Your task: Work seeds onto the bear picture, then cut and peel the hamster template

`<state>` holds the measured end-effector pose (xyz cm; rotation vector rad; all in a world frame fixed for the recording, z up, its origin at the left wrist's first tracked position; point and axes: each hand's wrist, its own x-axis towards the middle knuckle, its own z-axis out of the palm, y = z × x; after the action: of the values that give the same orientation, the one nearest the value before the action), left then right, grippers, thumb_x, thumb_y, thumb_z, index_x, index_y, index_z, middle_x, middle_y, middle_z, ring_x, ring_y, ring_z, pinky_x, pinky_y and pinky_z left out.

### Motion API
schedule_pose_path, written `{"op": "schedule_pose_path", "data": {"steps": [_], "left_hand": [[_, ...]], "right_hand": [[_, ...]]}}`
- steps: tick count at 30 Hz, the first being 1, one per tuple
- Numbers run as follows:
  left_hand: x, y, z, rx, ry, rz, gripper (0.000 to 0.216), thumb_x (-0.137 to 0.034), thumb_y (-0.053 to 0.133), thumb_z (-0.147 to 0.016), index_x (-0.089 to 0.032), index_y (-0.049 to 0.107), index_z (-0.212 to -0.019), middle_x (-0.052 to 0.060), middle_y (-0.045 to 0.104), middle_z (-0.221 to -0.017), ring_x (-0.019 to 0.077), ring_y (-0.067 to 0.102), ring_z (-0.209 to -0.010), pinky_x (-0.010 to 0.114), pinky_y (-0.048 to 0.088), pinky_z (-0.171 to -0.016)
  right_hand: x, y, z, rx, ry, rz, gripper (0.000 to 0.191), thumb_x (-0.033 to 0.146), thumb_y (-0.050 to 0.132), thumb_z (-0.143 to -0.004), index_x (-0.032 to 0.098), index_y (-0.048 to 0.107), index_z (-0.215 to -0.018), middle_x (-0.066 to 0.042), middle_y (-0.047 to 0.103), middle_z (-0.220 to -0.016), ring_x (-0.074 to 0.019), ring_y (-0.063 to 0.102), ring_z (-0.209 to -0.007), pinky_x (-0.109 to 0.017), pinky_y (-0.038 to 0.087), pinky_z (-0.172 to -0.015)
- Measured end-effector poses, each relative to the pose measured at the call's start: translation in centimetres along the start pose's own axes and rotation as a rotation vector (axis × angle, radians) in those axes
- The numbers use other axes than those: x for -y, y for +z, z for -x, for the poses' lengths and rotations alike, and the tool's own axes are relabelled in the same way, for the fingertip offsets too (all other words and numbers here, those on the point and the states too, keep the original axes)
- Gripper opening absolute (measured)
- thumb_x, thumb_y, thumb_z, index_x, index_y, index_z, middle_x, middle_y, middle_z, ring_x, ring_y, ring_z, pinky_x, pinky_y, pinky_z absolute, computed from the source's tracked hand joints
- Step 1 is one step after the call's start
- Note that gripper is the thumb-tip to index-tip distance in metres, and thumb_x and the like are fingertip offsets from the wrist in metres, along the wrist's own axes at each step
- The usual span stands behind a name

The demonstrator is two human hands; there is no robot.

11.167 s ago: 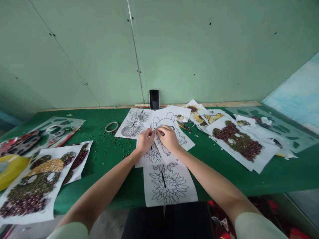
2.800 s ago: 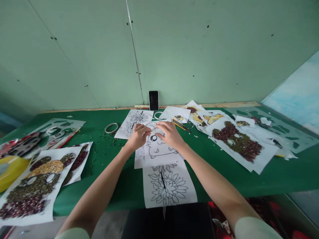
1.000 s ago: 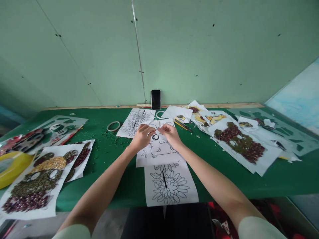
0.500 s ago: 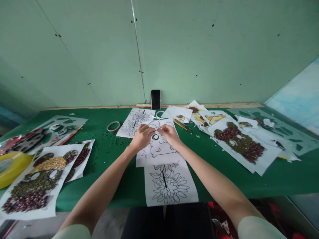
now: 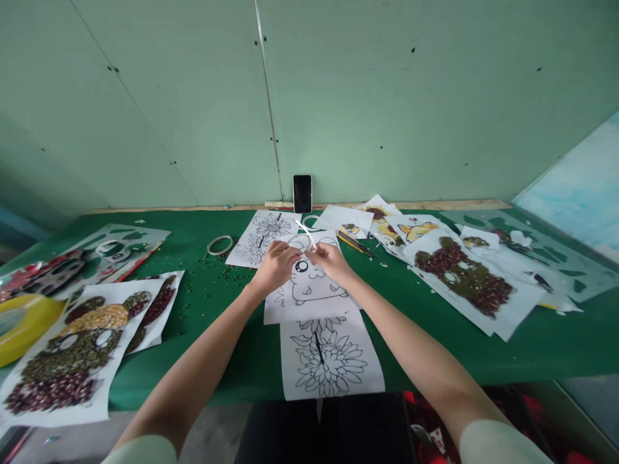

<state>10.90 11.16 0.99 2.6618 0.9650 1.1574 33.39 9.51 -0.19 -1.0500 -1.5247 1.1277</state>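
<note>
My left hand (image 5: pixel 276 264) is closed on a thin ring-shaped roll of tape (image 5: pixel 298 238), which is partly hidden behind the fingers. Close beside it, my right hand (image 5: pixel 330 261) pinches the end of a narrow white tape strip (image 5: pixel 305 227) that stands up from the roll. Both hands are above a sheet with a line-drawn cartoon hamster (image 5: pixel 314 290). Under that sheet lies a flower line drawing (image 5: pixel 333 361), reaching to the table's front edge. Another flower drawing (image 5: pixel 258 248) is to the left of the roll.
A second tape roll (image 5: pixel 220 245) sits at left among scattered beans. A yellow utility knife (image 5: pixel 355 243) lies right of the hands. Bean pictures (image 5: pixel 72 354) and wide yellow tape (image 5: pixel 29 325) are far left; more pictures (image 5: pixel 469 283) are at right. A phone (image 5: pixel 302 193) leans on the wall.
The white strip now stands up more plainly between my hands, its lower end in my right fingers. Both hands have barely shifted.
</note>
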Motion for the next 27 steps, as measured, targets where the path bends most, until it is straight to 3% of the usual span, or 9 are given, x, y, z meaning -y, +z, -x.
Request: {"op": "schedule_pose_path", "data": {"steps": [8, 12, 15, 19, 23, 27], "left_hand": [[1.1, -0.1, 0.0, -0.066, -0.069, -0.044, 0.022, -0.023, 0.053, -0.111, -0.025, 0.073, -0.1, 0.007, 0.074, -0.091, 0.0252, 0.066, -0.087, 0.049, 0.056, -0.098], [1.5, 0.0, 0.1, -0.091, -0.097, -0.055, 0.021, -0.026, 0.054, -0.11, -0.025, 0.072, -0.1, 0.006, 0.073, -0.088, 0.0242, 0.065, -0.083, 0.049, 0.056, -0.098], [1.7, 0.2, 0.1, -0.108, -0.101, -0.058, 0.02, -0.027, 0.055, -0.11, -0.025, 0.073, -0.1, 0.006, 0.072, -0.087, 0.0243, 0.064, -0.082, 0.048, 0.056, -0.097], [1.6, 0.2, 0.1, -0.115, -0.087, -0.045, 0.02, -0.025, 0.055, -0.11, -0.025, 0.072, -0.1, 0.006, 0.074, -0.089, 0.024, 0.065, -0.082, 0.048, 0.056, -0.097], [1.2, 0.0, 0.0, -0.091, -0.099, 0.009, 0.024, -0.024, 0.053, -0.11, -0.025, 0.072, -0.095, 0.005, 0.078, -0.093, 0.0233, 0.07, -0.087, 0.047, 0.057, -0.098], [0.9, 0.0, 0.0, -0.107, -0.186, 0.094, 0.021, -0.027, 0.055, -0.109, -0.025, 0.071, -0.094, 0.005, 0.081, -0.092, 0.024, 0.076, -0.093, 0.043, 0.061, -0.092]], "right_hand": [[-0.4, -2.3, -1.1, -0.032, -0.052, 0.118, 0.057, 0.081, 0.077, -0.085, 0.025, 0.068, -0.081, -0.002, 0.068, -0.073, -0.0185, 0.057, -0.066, -0.033, 0.046, -0.064], [-1.8, -5.5, -1.6, -0.214, -0.14, 0.421, 0.034, 0.057, 0.076, -0.095, 0.025, 0.073, -0.085, -0.006, 0.075, -0.08, -0.0246, 0.067, -0.075, -0.038, 0.053, -0.075], [-2.5, -7.9, -1.7, -0.345, -0.092, 0.687, 0.019, 0.033, 0.068, -0.099, 0.023, 0.077, -0.087, -0.011, 0.077, -0.083, -0.0301, 0.07, -0.082, -0.043, 0.054, -0.082], [-2.4, -8.8, -1.7, -0.516, -0.141, 0.891, 0.028, 0.021, 0.059, -0.099, 0.015, 0.081, -0.115, -0.024, 0.077, -0.116, -0.041, 0.067, -0.111, -0.055, 0.053, -0.099], [-1.6, -6.8, -1.7, -0.39, -0.305, 0.734, 0.032, 0.027, 0.055, -0.106, 0.017, 0.078, -0.125, -0.02, 0.077, -0.122, -0.0381, 0.066, -0.121, -0.055, 0.052, -0.109], [-0.9, -4.1, -1.3, -0.17, -0.247, 0.44, 0.034, 0.045, 0.058, -0.11, 0.024, 0.076, -0.131, -0.014, 0.078, -0.131, -0.0312, 0.071, -0.125, -0.047, 0.056, -0.107]]}}
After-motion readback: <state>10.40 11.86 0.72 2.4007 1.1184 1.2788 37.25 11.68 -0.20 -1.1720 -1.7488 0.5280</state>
